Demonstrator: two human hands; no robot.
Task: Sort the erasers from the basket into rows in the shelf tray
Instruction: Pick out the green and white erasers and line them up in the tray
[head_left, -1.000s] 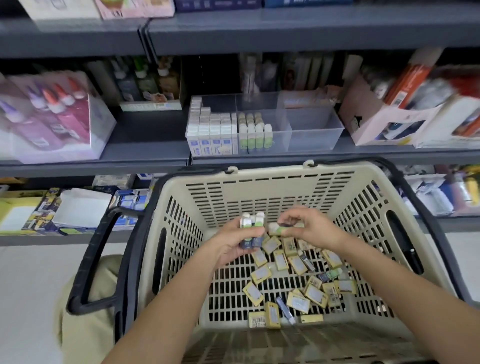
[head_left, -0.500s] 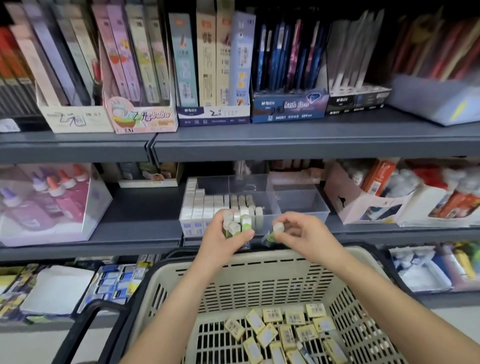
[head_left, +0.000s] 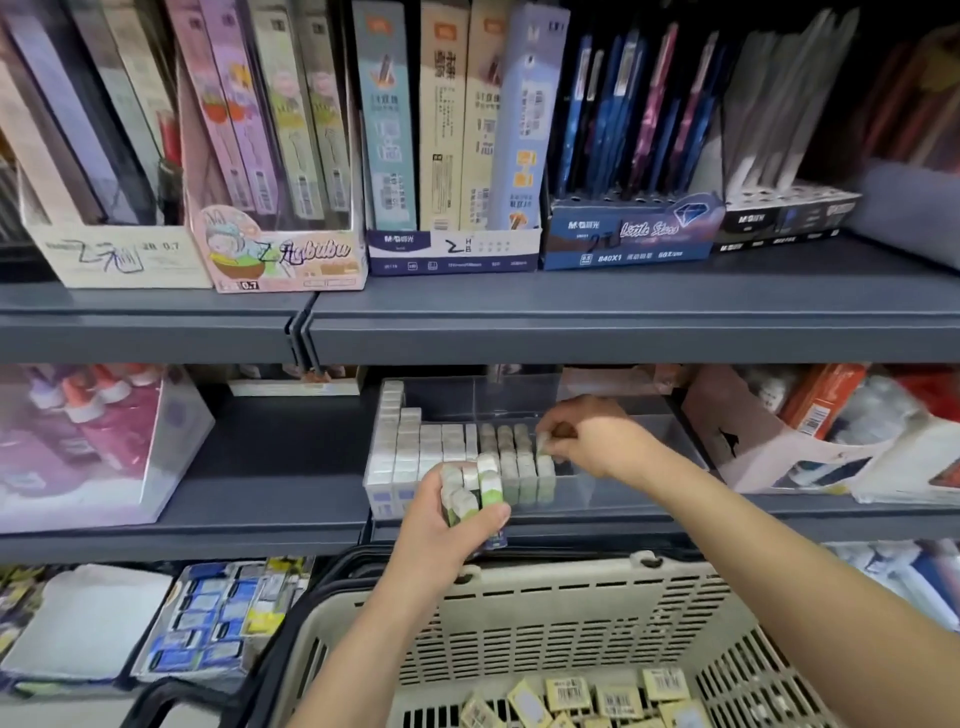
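Several erasers (head_left: 475, 491) stand bunched in the left hand (head_left: 447, 525), fingers curled round them, just in front of the near wall of the clear shelf tray (head_left: 618, 488) and above the far rim of the basket (head_left: 545, 579). The right hand (head_left: 597, 441) reaches over the tray's near edge and pinches one eraser (head_left: 543, 441) between thumb and fingertips, at the right end of the standing rows (head_left: 415, 452). Those rows pack the tray's left part, tight against its left wall; right of the pinched eraser there is open room up to the right wall. The upper shelf lip (head_left: 623, 338) overhangs the tray's far side. More loose erasers (head_left: 613, 696) lie flat on the basket floor, nearest me
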